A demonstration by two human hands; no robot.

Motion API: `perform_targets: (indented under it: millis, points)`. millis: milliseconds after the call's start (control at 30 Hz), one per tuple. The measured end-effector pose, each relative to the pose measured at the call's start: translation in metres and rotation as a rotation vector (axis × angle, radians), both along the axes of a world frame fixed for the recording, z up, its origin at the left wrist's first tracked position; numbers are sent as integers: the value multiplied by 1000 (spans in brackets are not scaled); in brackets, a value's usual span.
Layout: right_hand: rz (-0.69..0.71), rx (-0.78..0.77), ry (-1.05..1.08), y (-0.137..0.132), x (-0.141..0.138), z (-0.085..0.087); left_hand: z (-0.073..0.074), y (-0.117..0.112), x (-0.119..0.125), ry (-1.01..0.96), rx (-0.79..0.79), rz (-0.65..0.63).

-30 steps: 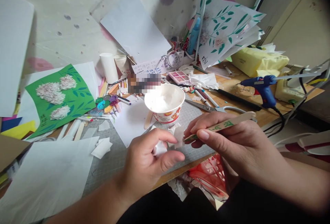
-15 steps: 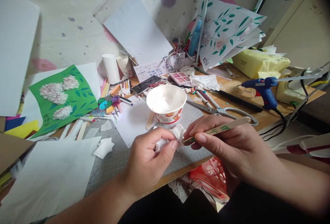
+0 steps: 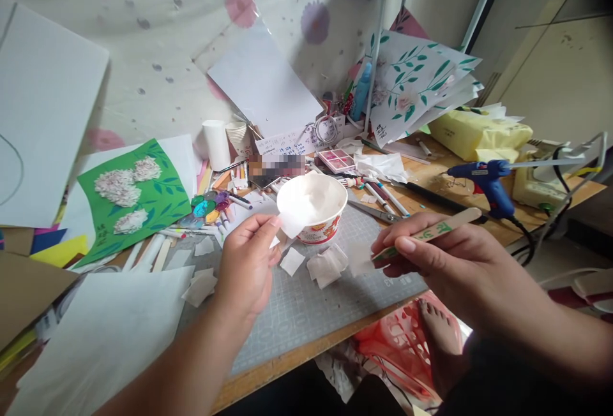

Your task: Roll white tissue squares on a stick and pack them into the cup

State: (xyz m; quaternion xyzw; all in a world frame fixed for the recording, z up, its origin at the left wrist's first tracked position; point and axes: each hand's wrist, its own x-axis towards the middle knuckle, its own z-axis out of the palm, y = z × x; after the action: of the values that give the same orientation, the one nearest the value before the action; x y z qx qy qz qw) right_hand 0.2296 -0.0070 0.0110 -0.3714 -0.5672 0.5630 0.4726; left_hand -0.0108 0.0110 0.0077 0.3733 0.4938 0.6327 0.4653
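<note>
Left hand (image 3: pixel 249 263): thumb and forefinger closed in a pinch on one edge of a thin white paper piece (image 3: pixel 294 218). The paper sticks out to the right of the fingertips, its free part overlapping the near-left rim of a printed paper bowl (image 3: pixel 322 232) in this view; cannot tell whether it touches. Other fingers curled under, below the rim.

Right hand (image 3: pixel 445 260): closed around a flat wooden stick (image 3: pixel 447 226) with green writing, thumb on the near face, fingers behind. Stick runs slantwise, lower end just past the fingertips, upper end standing clear above the knuckles. A small pale paper square (image 3: pixel 361 259) sits at the lower end, left of the fingertips, blurred; cannot tell whether stick or fingers bear it. Hands well apart, bowl beyond and between them.

On the grey cutting mat (image 3: pixel 282 330): a loose white square (image 3: pixel 292 262) near the left fingertips, and a small overlapping paper pile (image 3: pixel 327 266) between the hands, in front of the bowl. Scissors (image 3: pixel 380 213) right of the bowl, partly behind the right hand. Blue glue gun (image 3: pixel 493 180) farther right. Green card (image 3: pixel 165 177) with white paper blooms at left.
</note>
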Motion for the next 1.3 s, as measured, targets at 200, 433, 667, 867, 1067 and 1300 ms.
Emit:
perform_targets:
  millis: [200,433,667,867,1067,1300]
  points:
    - [45,1,5,1,-6,-1,-9,3,-2,112,9,-39]
    - [45,227,-127,-5,-18,13,-2,-32,1,653,189,-248]
    - [71,439,-295,-8,-25,11,-6,-36,11,468,1,-547]
    - [102,562,-335,-5,-28,9,-13,-35,7,336,-117,-554]
    - [170,654,-377,-7,-28,5,-4,-33,12,466,-168,-541]
    - [45,611,-392,3,-26,10,-14,-27,9,435,-179,-432]
